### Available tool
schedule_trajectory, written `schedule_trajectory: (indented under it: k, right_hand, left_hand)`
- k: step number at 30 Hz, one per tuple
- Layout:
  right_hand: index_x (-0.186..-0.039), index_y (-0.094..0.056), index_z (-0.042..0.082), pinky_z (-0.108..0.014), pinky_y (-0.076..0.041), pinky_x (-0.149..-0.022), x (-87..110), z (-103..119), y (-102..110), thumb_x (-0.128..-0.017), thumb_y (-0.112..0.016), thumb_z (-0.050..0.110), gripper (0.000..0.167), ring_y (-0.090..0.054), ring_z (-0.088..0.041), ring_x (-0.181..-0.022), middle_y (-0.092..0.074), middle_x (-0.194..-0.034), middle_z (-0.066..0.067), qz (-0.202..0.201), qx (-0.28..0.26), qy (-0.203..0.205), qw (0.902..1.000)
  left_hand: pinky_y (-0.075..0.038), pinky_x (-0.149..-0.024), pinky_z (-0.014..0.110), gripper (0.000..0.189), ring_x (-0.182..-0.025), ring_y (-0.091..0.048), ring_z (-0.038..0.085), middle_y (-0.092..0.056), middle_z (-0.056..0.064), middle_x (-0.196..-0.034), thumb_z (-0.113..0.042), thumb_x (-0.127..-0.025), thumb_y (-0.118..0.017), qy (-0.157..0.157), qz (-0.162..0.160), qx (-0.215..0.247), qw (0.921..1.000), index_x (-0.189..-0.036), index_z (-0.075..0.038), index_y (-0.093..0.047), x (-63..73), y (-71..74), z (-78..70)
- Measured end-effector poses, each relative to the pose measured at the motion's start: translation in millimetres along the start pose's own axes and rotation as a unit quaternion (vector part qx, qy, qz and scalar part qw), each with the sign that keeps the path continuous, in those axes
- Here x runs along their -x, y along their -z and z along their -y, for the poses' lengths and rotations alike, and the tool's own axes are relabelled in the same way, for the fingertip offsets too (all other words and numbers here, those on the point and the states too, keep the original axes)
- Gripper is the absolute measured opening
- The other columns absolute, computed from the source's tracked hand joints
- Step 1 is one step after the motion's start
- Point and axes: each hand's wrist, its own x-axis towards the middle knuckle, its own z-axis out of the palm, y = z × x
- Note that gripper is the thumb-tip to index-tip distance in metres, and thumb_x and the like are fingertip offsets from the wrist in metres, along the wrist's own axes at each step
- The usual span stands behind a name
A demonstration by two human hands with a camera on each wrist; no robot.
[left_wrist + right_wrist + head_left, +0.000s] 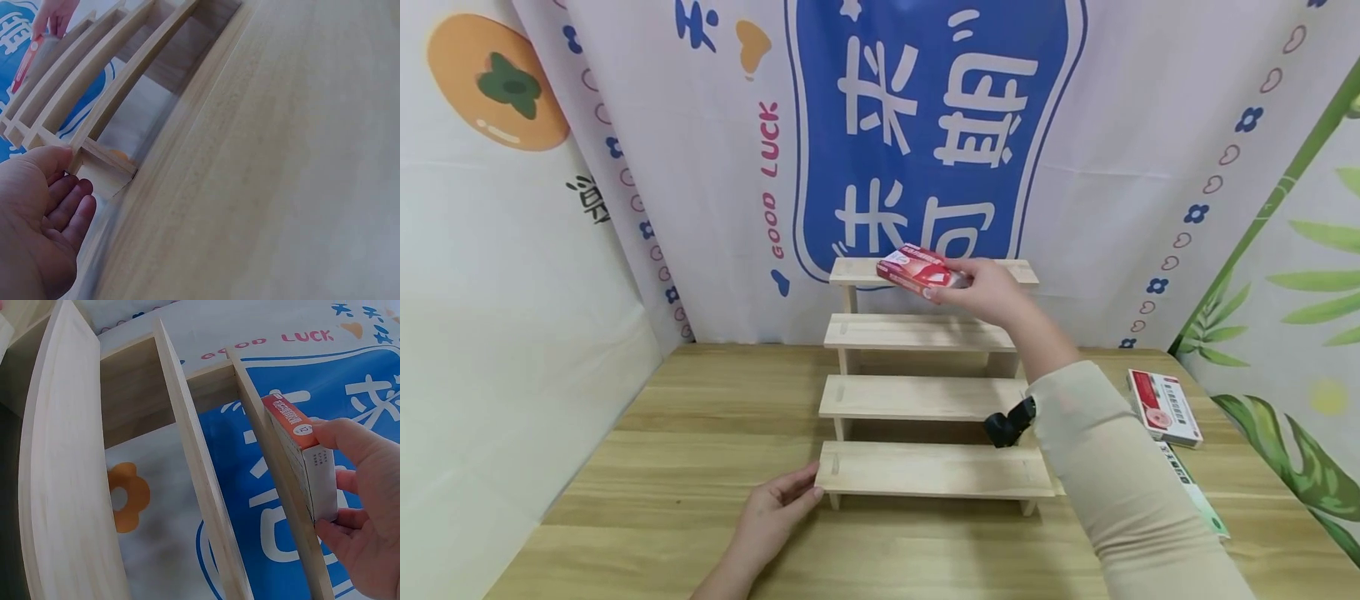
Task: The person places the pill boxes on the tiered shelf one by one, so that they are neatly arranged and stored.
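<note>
A four-tier wooden display stand [917, 397] stands on the table. My right hand [988, 292] grips a small red-and-white medicine box [912, 268] by its right end, at the top tier. In the right wrist view the medicine box [306, 456] lies along the top board's edge, thumb on one side and fingertips on the other. My left hand [772, 510] holds the left end of the lowest tier. Seen from the left wrist, the thumb of that hand [31, 212] rests on the board's corner, with the other fingers curled below it.
Right of the stand, a red-and-white box [1168, 408] and a green-and-white box [1197, 493] lie on the wooden table [677, 467], one overlapping the other. A printed cloth [722, 217] hangs close behind the stand. A black wrist camera [1009, 423] sits on my right forearm.
</note>
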Motion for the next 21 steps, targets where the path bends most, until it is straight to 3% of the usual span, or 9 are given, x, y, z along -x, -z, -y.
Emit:
schedule_trajectory:
  k: [6, 10, 14, 21]
  right_hand:
    - [-0.144, -0.049, 0.018, -0.067, -0.034, -0.112, -1.9, 2.0, -2.6, -0.085, -0.069, 0.052, 0.071, -0.022, -0.038, -0.149, -0.024, -0.162, -0.014, -0.039, 0.028, 0.007, 0.9988]
    - [-0.139, -0.055, 0.015, -0.057, -0.044, -0.108, -2.6, 2.0, -5.7, -0.089, -0.068, 0.047, 0.061, -0.040, -0.034, -0.134, -0.042, -0.147, -0.015, -0.076, 0.029, 0.002, 0.9967]
    - [-0.137, -0.056, 0.015, -0.044, -0.053, -0.098, -4.0, 2.8, -11.0, -0.093, -0.065, 0.042, 0.052, -0.051, -0.027, -0.114, -0.057, -0.129, -0.012, -0.086, 0.008, -0.009, 0.9962]
    - [-0.138, -0.056, 0.020, -0.038, -0.055, -0.094, -8.5, 7.3, -21.6, -0.096, -0.059, 0.044, 0.048, -0.054, -0.025, -0.111, -0.061, -0.127, -0.008, -0.087, -0.019, -0.023, 0.9957]
  left_hand:
    - [-0.058, -0.091, 0.024, 0.037, -0.113, -0.066, 0.027, -0.065, 0.015, -0.129, -0.012, -0.087, -0.073, 0.001, -0.001, 0.000, 1.0000, -0.121, 0.000, -0.066, -0.4, -0.3, -1.3]
    - [-0.058, -0.091, 0.024, 0.037, -0.114, -0.066, 0.027, -0.065, 0.015, -0.129, -0.012, -0.087, -0.073, 0.001, -0.001, -0.001, 1.0000, -0.121, 0.000, -0.065, -0.8, 0.1, -2.1]
    - [-0.058, -0.092, 0.025, 0.037, -0.114, -0.066, 0.027, -0.065, 0.015, -0.129, -0.012, -0.087, -0.073, -0.001, 0.000, -0.003, 1.0000, -0.121, 0.000, -0.065, -0.7, 0.6, -1.9]
    - [-0.057, -0.092, 0.025, 0.037, -0.115, -0.066, 0.028, -0.065, 0.015, -0.129, -0.012, -0.087, -0.073, -0.003, -0.001, -0.006, 1.0000, -0.121, 0.000, -0.066, 0.4, 0.2, -2.4]
